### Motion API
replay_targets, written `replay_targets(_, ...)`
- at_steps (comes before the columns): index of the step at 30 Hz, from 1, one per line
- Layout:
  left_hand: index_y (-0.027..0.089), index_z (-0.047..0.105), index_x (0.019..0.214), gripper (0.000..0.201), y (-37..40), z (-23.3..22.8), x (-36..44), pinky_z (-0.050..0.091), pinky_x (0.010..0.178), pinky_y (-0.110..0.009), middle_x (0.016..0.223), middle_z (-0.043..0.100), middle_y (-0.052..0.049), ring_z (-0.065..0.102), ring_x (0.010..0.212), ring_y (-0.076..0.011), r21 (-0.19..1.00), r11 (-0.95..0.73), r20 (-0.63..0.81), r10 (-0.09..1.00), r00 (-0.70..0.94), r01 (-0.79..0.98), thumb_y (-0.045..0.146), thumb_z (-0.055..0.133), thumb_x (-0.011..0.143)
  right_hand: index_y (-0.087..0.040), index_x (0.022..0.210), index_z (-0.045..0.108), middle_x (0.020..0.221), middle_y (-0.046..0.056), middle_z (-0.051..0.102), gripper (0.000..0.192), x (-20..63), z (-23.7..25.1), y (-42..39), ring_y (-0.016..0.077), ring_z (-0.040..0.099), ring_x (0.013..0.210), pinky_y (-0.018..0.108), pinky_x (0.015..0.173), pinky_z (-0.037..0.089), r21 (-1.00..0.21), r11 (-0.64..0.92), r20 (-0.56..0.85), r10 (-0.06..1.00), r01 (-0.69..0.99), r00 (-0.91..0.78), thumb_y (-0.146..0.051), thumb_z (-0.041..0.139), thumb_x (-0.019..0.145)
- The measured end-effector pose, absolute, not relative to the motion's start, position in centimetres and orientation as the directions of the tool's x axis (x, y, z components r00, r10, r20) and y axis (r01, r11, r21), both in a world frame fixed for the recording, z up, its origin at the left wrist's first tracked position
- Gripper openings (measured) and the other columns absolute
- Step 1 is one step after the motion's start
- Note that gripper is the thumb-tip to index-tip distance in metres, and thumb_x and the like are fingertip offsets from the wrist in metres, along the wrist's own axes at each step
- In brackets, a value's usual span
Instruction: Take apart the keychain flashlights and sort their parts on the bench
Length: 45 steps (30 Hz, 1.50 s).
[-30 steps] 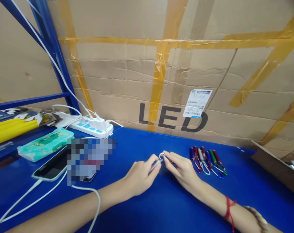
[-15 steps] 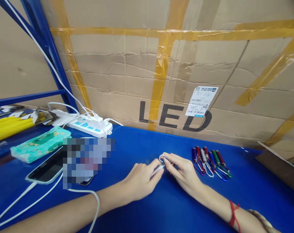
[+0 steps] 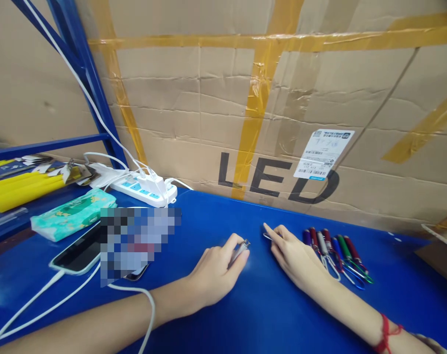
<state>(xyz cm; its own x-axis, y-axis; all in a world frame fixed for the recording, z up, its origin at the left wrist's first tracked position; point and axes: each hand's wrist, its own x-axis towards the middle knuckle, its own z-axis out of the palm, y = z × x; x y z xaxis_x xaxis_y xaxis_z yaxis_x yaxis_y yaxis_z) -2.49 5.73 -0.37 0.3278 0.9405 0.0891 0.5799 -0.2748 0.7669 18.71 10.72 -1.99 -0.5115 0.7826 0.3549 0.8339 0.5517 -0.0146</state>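
Left hand (image 3: 216, 270): rests on the blue surface (image 3: 245, 314), grip closed around a small silver keychain flashlight (image 3: 239, 250) whose tip pokes out past the thumb
Right hand (image 3: 295, 255): lies flat with fingers extended; a thin metal clip (image 3: 267, 237) sits under the fingertips, and whether the grip pinches it or only touches it cannot be told
Change: a second ago both hands met at the ring end of the flashlight; now they are apart, the clip gone with the right hand
Reading: the clip appears detached from the flashlight body
Finished row (image 3: 337, 253): coloured keychain flashlights with clips, just beside the right hand
Elsewhere: power strip (image 3: 144, 187), tissue pack (image 3: 72, 219), phone (image 3: 79, 253), unchanged
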Motion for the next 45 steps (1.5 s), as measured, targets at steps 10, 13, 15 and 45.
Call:
replay_targets(10, 0.026, 0.050, 0.100, 0.014, 5.6, -1.2, -2.4, 0.029, 0.053, -0.021, 0.063, 0.056, 0.006, 0.053, 0.055, -0.0131, 0.613, -0.417, 0.237, 0.907, 0.348, 0.671, 0.034, 0.041, 0.092, -0.016, 0.090, 0.071, 0.068, 0.004, 0.056, 0.043, 15.5, -0.4, 7.4, 0.0106, 0.048, 0.054, 0.020, 0.044, 0.038, -0.851, 0.327, 0.216, 0.931, 0.411, -0.294, -0.050, 0.045, 0.086)
replay_targets(13, 0.025, 0.050, 0.103, 0.016, 5.4, -1.2, -2.2, 0.030, 0.053, -0.022, 0.071, 0.062, 0.003, 0.060, 0.061, -0.0159, 0.489, -0.472, 0.265, 0.881, 0.391, 0.733, 0.033, 0.039, 0.094, -0.014, 0.084, 0.072, 0.054, 0.000, 0.048, 0.044, 14.9, -0.4, 6.8, 0.0070, 0.039, 0.043, 0.018, 0.037, 0.033, -0.949, 0.132, 0.046, 0.957, 0.286, -0.287, -0.054, 0.054, 0.079)
replay_targets(15, 0.024, 0.049, 0.104, 0.017, 5.3, -1.1, -2.1, 0.031, 0.053, -0.022, 0.077, 0.065, 0.002, 0.062, 0.067, -0.0181, 0.418, -0.474, 0.225, 0.881, 0.417, 0.775, 0.033, 0.037, 0.095, -0.014, 0.083, 0.072, 0.051, -0.001, 0.046, 0.044, 14.7, -0.5, 6.6, 0.0061, 0.038, 0.042, 0.017, 0.036, 0.032, -0.969, 0.063, -0.005, 0.963, 0.240, -0.271, -0.055, 0.059, 0.075)
replay_targets(45, 0.020, 0.049, 0.082, 0.026, 6.5, -0.7, -2.5, 0.027, 0.056, -0.023, 0.067, 0.054, 0.006, 0.051, 0.062, -0.0121, 0.676, -0.320, 0.057, 0.921, 0.386, 0.663, 0.033, 0.032, 0.096, -0.015, 0.085, 0.073, 0.073, 0.007, 0.059, 0.036, 15.7, -1.2, 8.1, 0.0080, 0.051, 0.046, 0.016, 0.030, 0.044, -0.957, 0.240, 0.210, 0.961, 0.166, -0.179, -0.047, 0.064, 0.073)
